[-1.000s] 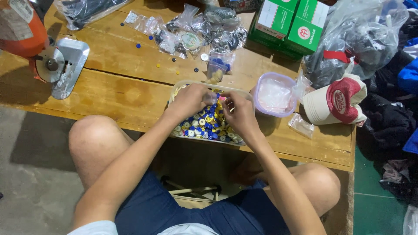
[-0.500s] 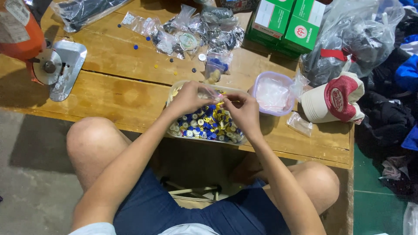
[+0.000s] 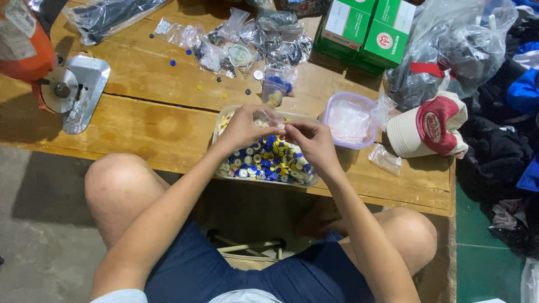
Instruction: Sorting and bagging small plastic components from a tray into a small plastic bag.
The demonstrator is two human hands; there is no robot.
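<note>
So compared with the earlier shots, both hands are up out of the heap now, pinched together above the tray instead of digging in it. The left hand [image 3: 242, 128] and right hand [image 3: 314, 141] meet fingertip to fingertip around a small clear plastic bag [image 3: 272, 119]; both look closed on it, though what's inside I can't tell.

The bag sits right over the clear tray [image 3: 220, 130] of blue, yellow and white buttons [image 3: 269, 160], dead center on the wooden table [image 3: 140, 123].

What could go wrong: the tray hangs close to the table edge at 6 o'clock, so a bump from a wrist or knee could tip the whole lot onto the floor. A loose pinch could also drop the bag back into the pile.

Counts: two hands, one tray, one lilac tub [image 3: 349, 120] at 3 o'clock, two green boxes [image 3: 368, 31] at 1 o'clock, one red and white cap [image 3: 429, 130], one cutting machine [image 3: 62, 90] at 9 o'clock. Buttons: too many to count. A handful of strays lie at 11 o'clock.
</note>
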